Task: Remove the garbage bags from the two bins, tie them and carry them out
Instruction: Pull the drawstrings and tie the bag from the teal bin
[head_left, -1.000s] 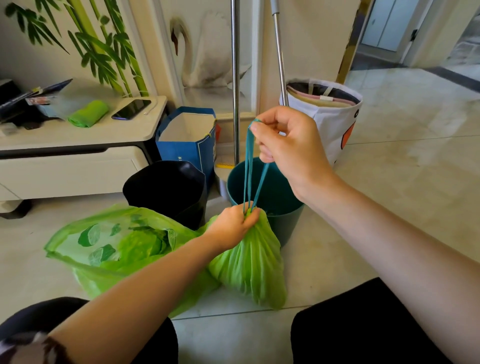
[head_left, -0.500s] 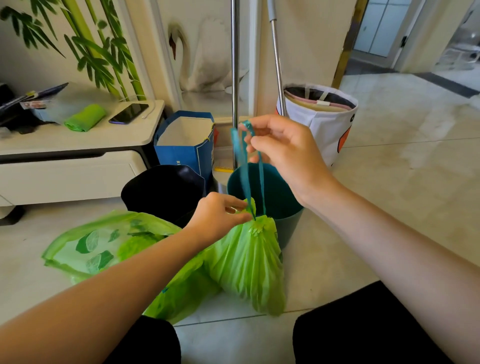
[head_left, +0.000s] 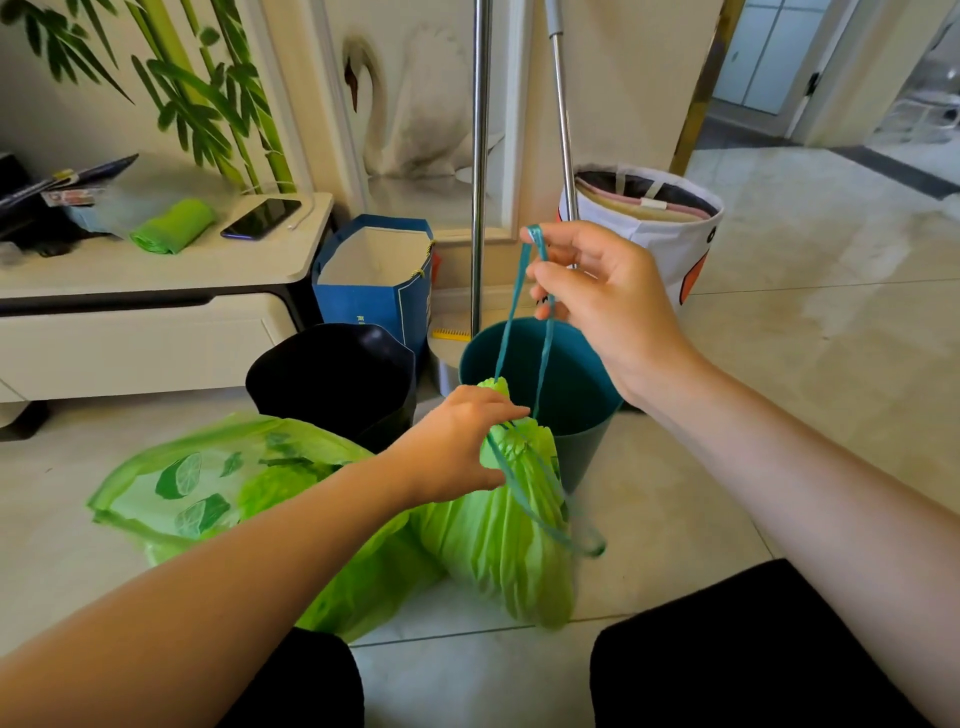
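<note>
Two green garbage bags (head_left: 493, 525) (head_left: 208, 493) are lying on the floor, two bins (head_left: 332, 379) (head_left: 576, 384) are standing behind, two hands (head_left: 457, 441) (head_left: 608, 306) are working, and one phone (head_left: 261, 218) is resting on the desk (head_left: 156, 270).

The tiled floor (head_left: 779, 364) carries two green bags (head_left: 498, 545), a black bin (head_left: 332, 384), a teal bin (head_left: 576, 384), a blue paper bag (head_left: 374, 291) and a white basket (head_left: 670, 234). A low cabinet (head_left: 156, 291) also stands on it, with a phone (head_left: 261, 218) and a green roll (head_left: 174, 227) on top.

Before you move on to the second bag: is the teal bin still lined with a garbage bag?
No, the teal bin shows only its bare inner wall, and the cinched green bag hangs in front of it.
</note>
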